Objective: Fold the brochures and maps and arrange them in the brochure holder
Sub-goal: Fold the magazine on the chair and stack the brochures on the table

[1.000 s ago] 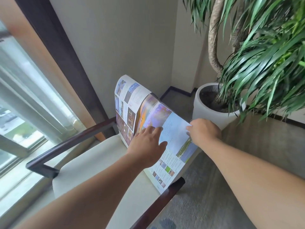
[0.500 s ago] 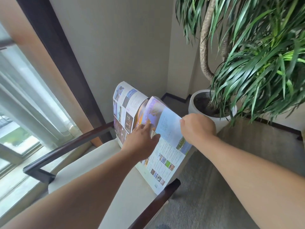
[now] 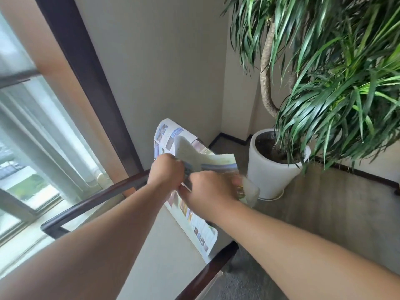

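A large printed brochure with small photos and text stands on the cream seat of a chair, leaning back toward the wall. Its upper panel is bent forward and blurred by motion. My left hand grips the sheet at its left side with curled fingers. My right hand grips the folded-over part close beside the left hand. No brochure holder is in view.
The chair has dark wooden armrests left and at the front right. A white pot with a tall green plant stands on the carpet to the right. A window fills the left side.
My hands have come together at the brochure's middle. The right-hand panel, flat a second ago, is now lifted and folded over leftward. The camera tilted up slightly.
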